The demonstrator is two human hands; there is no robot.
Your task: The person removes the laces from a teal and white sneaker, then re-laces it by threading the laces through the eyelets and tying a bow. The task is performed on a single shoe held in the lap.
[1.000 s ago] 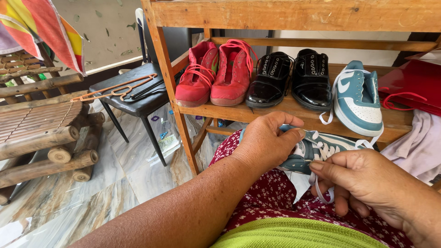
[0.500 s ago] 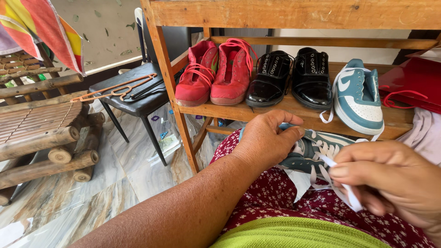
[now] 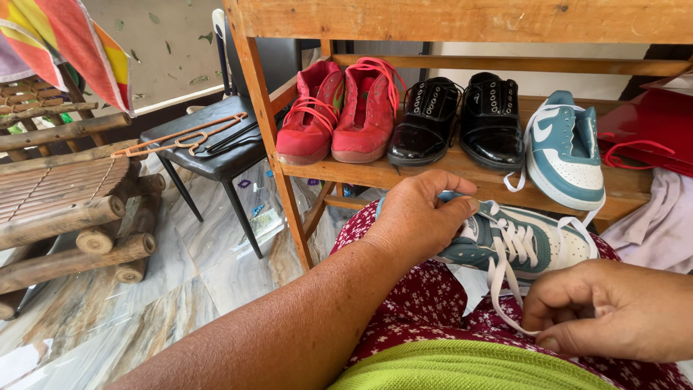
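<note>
A teal and white sneaker (image 3: 520,242) lies on my lap, on red flowered cloth. My left hand (image 3: 415,217) grips the sneaker at its heel end. My right hand (image 3: 613,310) pinches its white shoelace (image 3: 498,289), which runs taut from the eyelets down to my fingers. The matching sneaker (image 3: 563,148) stands on the wooden shelf (image 3: 447,177) just beyond, its lace hanging over the shelf edge.
On the same shelf stand a pair of red sneakers (image 3: 339,112) and a pair of black glossy shoes (image 3: 462,119). A red bag (image 3: 642,130) lies at the right. A black stool (image 3: 209,148) with hangers and a bamboo bench (image 3: 65,202) stand left on the marble floor.
My right hand has pulled the lace down and toward me, away from the sneaker. The sneaker on my lap now shows more fully. My left hand stayed on the sneaker.
</note>
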